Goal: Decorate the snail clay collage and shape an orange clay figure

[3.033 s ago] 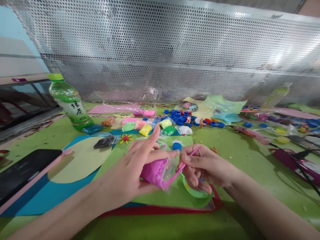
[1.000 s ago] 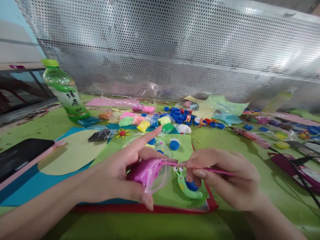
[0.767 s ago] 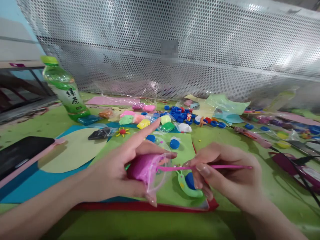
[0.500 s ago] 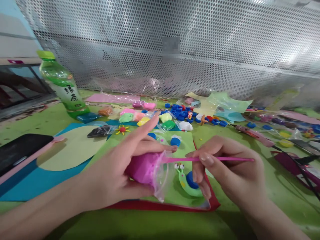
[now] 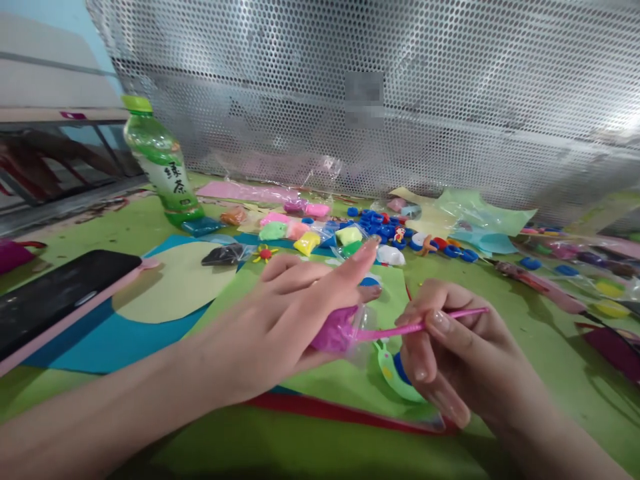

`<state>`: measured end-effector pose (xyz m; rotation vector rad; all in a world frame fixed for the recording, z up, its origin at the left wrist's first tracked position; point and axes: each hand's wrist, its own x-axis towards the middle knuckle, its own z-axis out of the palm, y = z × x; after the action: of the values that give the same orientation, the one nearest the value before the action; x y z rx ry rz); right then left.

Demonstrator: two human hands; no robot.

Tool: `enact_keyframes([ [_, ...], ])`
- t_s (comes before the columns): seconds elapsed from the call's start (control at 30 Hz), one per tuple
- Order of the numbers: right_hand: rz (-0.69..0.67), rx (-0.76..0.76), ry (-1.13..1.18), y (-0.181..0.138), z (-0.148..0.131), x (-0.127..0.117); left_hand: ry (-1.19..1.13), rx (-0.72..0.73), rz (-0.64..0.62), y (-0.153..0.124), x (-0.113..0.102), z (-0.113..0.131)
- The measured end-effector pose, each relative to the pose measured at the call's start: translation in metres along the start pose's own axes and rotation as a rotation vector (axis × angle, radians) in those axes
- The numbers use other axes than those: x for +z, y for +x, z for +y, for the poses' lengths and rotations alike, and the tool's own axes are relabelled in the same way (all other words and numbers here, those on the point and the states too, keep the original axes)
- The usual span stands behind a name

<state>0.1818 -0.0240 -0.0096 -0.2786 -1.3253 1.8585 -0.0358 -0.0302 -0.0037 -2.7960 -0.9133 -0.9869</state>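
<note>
At centre, left hand (image 5: 280, 320) grips clay bag (image 5: 340, 328); right hand (image 5: 450, 353) at 3 o'clock pinches pink stick (image 5: 425, 323), tip inside bag.

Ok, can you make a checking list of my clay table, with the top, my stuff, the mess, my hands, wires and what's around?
Surface: green table top with a green sheet on blue and red ones.
Job's things: magenta clay in a clear bag; thin pink tool, its tip in the bag; green clay snail on the sheet.
Clutter: small clay bags, blue rings, green tea bottle, dark phone, paper scraps.
Hands: left hand grips the bag, forefinger stretched out; right hand pinches the tool.
Cables: nothing seen.
Surroundings: perforated metal screen behind the table.
</note>
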Motion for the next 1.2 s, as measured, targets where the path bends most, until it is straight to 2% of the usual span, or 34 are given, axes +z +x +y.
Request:
enact_keyframes([
  [0.23, 0.133, 0.127, -0.001, -0.002, -0.006, 0.006, 0.068, 0.050, 0.026, 0.000, -0.001, 0.003],
  [0.53, 0.084, 0.069, 0.054, 0.003, 0.002, 0.002, 0.096, 0.068, 0.044, 0.002, -0.004, 0.008],
  [0.67, 0.022, 0.028, 0.044, 0.005, 0.010, -0.001, 0.089, 0.087, 0.029, 0.001, -0.002, 0.007],
  [0.8, 0.036, 0.037, 0.073, 0.006, 0.010, 0.000, 0.106, 0.089, 0.047, 0.001, -0.001, 0.006],
  [0.97, 0.151, 0.167, 0.135, 0.005, 0.004, 0.003, 0.145, 0.075, 0.047, 0.000, 0.000, 0.007],
  [1.2, 0.098, 0.095, 0.174, 0.005, 0.008, -0.001, 0.145, 0.054, 0.055, 0.000, -0.001, 0.006],
])
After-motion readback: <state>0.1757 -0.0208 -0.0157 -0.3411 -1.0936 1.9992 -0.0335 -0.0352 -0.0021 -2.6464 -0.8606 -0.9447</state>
